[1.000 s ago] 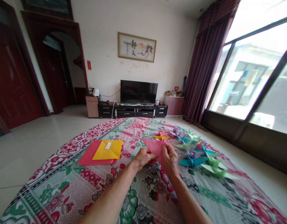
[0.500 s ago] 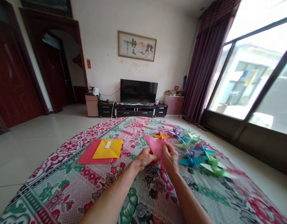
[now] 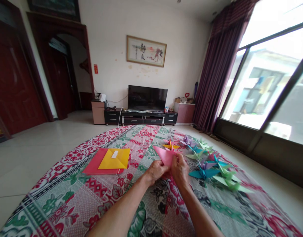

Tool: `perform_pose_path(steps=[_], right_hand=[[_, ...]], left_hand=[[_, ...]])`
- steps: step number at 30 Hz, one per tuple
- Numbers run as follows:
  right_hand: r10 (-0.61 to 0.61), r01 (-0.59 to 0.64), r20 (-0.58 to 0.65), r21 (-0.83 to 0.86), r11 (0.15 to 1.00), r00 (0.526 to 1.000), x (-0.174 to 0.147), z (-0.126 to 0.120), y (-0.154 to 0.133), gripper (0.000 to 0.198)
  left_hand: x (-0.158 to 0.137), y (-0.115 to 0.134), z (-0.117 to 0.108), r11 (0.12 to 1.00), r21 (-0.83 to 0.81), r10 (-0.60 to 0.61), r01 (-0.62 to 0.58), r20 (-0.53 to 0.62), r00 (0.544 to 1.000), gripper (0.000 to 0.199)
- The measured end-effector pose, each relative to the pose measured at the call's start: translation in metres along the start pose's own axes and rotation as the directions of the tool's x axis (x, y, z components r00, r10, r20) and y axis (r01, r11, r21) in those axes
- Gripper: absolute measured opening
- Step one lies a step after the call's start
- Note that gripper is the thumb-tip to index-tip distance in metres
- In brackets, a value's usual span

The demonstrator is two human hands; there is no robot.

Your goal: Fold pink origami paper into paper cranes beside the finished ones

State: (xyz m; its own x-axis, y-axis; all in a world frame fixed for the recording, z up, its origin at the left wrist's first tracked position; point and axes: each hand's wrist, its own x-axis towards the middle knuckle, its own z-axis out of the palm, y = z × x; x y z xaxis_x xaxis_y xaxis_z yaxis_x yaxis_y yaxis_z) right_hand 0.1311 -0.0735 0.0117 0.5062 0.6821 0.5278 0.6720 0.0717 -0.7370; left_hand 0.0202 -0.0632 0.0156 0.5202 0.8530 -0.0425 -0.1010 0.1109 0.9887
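A dark red panelled wooden door (image 3: 18, 79) stands at the left edge of the frame. A counter (image 3: 112, 210) under a floral cloth of red, green, grey and black fills the lower part. Left of centre on it lie flat red square paper sheets (image 3: 92, 164), partly covered by a yellow square paper packet (image 3: 113, 163) bearing a small white label. In the upper middle, a gold-framed picture with calligraphy (image 3: 146, 52) hangs above a black flat-screen television (image 3: 148, 98).

Just right of the frame's centre, below the television, is a folded piece of pink paper (image 3: 164, 154), its pointed end toward the upper left. The left hand (image 3: 155, 171) pinches its lower edge; the right hand (image 3: 180, 169) grips its right side, fingers bent. Just beyond the paper sits an orange-yellow folded paper crane (image 3: 170, 146). Further right, purple, blue and green paper cranes (image 3: 204, 173) cluster together. A purple curtain (image 3: 213, 75) and a large glass window (image 3: 262, 82) occupy the right side.
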Motion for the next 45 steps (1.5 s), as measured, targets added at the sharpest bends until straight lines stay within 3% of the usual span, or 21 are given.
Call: perform_pose_path(steps=[2,8,14,19,29,34,37,39,42,45], right_hand=[[-0.02,0.02,0.014,-0.008,1.0,1.0,-0.001,0.001,0.0,0.039],[-0.056,0.057,0.014,-0.078,0.995,0.998,-0.002,0.002,-0.001,0.039],[-0.089,0.09,0.03,-0.048,0.995,0.996,-0.005,0.004,-0.004,0.041],[-0.091,0.095,0.066,-0.057,0.994,0.994,-0.008,0.004,-0.008,0.041],[-0.128,0.135,0.102,-0.07,0.988,0.986,-0.01,0.002,-0.008,0.038],[-0.139,0.144,0.096,-0.046,0.989,0.986,-0.009,0.003,-0.004,0.038],[-0.141,0.144,0.104,-0.02,0.989,0.985,-0.009,0.003,-0.001,0.038],[-0.145,0.145,0.117,0.01,0.989,0.983,-0.009,0.002,0.001,0.038],[-0.131,0.125,0.127,0.055,0.991,0.983,-0.009,0.003,0.002,0.039],[-0.088,0.077,0.117,0.095,0.992,0.989,-0.009,0.003,0.003,0.04]], left_hand=[[0.001,0.0,-0.006,0.999,-0.034,-0.019,0.018,-0.021,1.0,0.03],[0.008,-0.002,-0.016,0.998,-0.065,-0.016,0.001,-0.231,0.973,0.032],[0.012,0.002,-0.028,0.983,-0.182,-0.06,-0.012,-0.385,0.921,0.034],[0.014,0.002,-0.045,0.981,-0.176,-0.016,-0.077,-0.475,0.88,0.031],[0.013,0.005,-0.058,0.992,-0.036,0.073,-0.12,-0.613,0.786,0.025],[0.015,0.002,-0.062,0.989,0.126,0.136,-0.076,-0.58,0.803,0.026],[0.014,0.003,-0.064,0.877,0.48,0.307,-0.001,-0.559,0.77,0.026],[0.012,0.006,-0.063,0.693,0.721,0.533,0.005,-0.518,0.669,0.017],[0.009,0.009,-0.056,0.5,0.862,0.732,-0.086,-0.367,0.575,0.014],[0.009,0.008,-0.047,0.378,0.883,0.805,-0.277,-0.166,0.569,0.018]])
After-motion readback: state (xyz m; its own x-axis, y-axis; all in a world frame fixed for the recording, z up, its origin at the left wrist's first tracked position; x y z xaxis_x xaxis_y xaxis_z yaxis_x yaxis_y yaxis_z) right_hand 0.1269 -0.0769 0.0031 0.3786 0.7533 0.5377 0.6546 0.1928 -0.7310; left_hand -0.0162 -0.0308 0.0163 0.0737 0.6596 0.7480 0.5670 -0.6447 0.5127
